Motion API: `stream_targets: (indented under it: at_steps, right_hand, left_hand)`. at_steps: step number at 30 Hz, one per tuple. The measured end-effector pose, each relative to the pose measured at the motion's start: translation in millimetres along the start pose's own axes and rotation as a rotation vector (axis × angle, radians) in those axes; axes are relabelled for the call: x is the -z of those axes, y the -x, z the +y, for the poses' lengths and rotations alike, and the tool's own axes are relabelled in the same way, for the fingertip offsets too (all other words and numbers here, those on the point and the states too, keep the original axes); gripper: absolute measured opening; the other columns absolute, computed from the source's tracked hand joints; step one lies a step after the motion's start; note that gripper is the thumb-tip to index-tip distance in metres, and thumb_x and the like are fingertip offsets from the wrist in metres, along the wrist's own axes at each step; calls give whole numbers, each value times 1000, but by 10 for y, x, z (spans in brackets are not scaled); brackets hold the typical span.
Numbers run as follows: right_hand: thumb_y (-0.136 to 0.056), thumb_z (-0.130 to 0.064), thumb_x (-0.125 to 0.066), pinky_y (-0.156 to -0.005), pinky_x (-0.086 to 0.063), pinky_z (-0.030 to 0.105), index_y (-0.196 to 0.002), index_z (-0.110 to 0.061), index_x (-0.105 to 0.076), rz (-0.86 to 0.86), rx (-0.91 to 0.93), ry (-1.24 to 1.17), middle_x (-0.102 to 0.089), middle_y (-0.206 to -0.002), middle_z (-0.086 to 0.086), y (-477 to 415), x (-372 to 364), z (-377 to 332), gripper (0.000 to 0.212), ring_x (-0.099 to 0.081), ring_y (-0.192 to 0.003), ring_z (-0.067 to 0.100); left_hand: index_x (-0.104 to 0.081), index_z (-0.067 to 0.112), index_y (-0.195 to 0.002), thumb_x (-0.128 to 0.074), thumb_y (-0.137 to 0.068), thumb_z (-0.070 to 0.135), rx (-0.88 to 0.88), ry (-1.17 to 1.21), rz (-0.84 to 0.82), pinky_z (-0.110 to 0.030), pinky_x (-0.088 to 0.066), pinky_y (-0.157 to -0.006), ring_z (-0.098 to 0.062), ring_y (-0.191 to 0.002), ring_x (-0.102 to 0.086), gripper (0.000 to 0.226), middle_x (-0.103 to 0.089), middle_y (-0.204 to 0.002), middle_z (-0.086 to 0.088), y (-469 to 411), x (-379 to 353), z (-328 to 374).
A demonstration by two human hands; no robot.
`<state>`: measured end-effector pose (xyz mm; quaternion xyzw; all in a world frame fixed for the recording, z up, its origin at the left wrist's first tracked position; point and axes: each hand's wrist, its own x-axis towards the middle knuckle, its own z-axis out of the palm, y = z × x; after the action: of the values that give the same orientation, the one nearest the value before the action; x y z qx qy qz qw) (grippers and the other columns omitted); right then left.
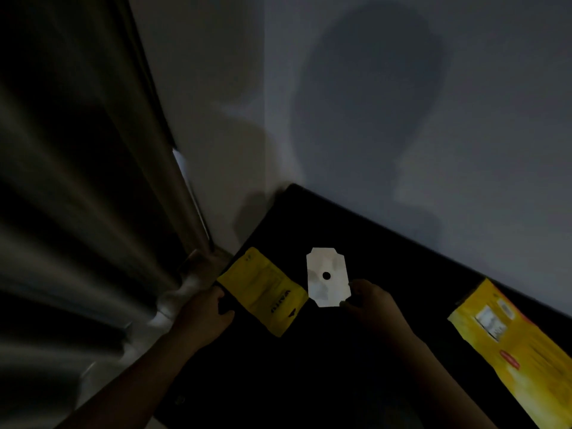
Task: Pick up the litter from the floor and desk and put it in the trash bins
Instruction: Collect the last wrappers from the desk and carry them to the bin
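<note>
A yellow wrapper (266, 292) lies at the left edge of a black desk (387, 249), and my left hand (205, 314) grips its lower left edge. A white card with a round hole (328, 277) is pinched at its lower right corner by my right hand (368, 300). A larger yellow packet (520, 351) lies flat on the desk at the right. The scene is very dim.
Grey curtains (77, 212) hang at the left, down to a pale floor strip (173, 308). A plain wall (402, 103) rises behind the desk, with my shadow on it. No trash bin is in view.
</note>
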<state>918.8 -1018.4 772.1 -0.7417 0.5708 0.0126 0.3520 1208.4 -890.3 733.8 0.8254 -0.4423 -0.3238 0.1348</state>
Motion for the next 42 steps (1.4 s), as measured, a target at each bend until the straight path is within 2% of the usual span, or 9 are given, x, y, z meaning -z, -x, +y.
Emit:
stream_targets:
  at_steps: [13,15,17,20,23,29,33,38,42]
  right_hand:
    - [-83,-29,-72,-102,-42,47,-144,-9,-33,57,-129,-106,-42,-140,14,-774,-567,175,76,-44,-126,31]
    - [-82,-28,-72,-90,-50,35,-141,-15,-37,24,-113,-188,-49,-133,4,-752,-668,120,70,-50,-120,23]
    - [-83,-27,-71,-75,-46,15,-139,-21,-40,-66,-93,-257,-52,-118,-12,-676,-791,63,65,-55,-114,15]
    - [-85,-28,-69,-76,-48,17,-144,-26,-35,-89,-118,-346,-49,-121,-14,-539,-871,95,68,-57,-109,11]
    - [-87,-30,-67,-66,-44,8,-144,-28,-34,-17,-185,-373,-50,-134,-5,-396,-798,253,66,-52,-92,-5]
    - [-85,-33,-68,-66,-41,9,-141,-27,-38,82,-291,-357,-52,-135,-1,-1,-595,614,64,-51,-106,3]
    - [-86,-28,-68,-70,-47,13,-140,-25,-41,173,-323,-391,-55,-130,-1,316,-486,799,60,-55,-99,2]
    - [-85,-29,-69,-68,-42,10,-139,-25,-43,274,-382,-413,-56,-126,-2,650,-332,1084,60,-53,-102,5]
    - [-84,-27,-71,-66,-42,6,-138,-23,-45,332,-382,-436,-58,-126,-1,835,-161,1439,59,-54,-98,0]
  left_hand:
    - [-44,6,-135,-70,-80,20,-118,112,-70,-39,-43,-100,-30,-120,-51,62,-52,-132,-15,-620,-341,205]
    - [-35,7,-141,-65,-86,19,-99,171,-137,-41,-43,-101,-30,-124,-49,64,-45,-139,-14,-657,-354,263]
    - [-22,11,-148,-62,-90,19,-69,261,-231,-45,-40,-105,-31,-131,-42,71,-35,-148,-11,-688,-353,324]
    - [-19,12,-149,-61,-91,15,-93,387,-288,-48,-39,-106,-31,-131,-42,71,-36,-147,-11,-714,-368,436]
    - [-25,11,-146,-65,-88,15,-123,410,-259,-49,-43,-101,-31,-125,-48,70,-45,-138,-12,-721,-431,553]
    - [-24,4,-146,-76,-78,24,-115,255,-167,-46,-40,-102,-35,-131,-40,88,-40,-142,-16,-785,-657,809]
    - [-33,2,-140,-72,-82,16,-15,210,-176,-47,-42,-100,-37,-128,-43,71,-43,-139,-19,-778,-816,1035]
    - [-59,4,-105,-66,-86,15,-185,137,-200,-39,-48,-79,-34,-101,-58,24,-61,-106,-19,-581,-982,1364]
    - [-63,2,-99,-63,-85,14,-260,193,-242,-37,-46,-70,-32,-89,-60,18,-63,-94,-15,-395,-1046,1691]
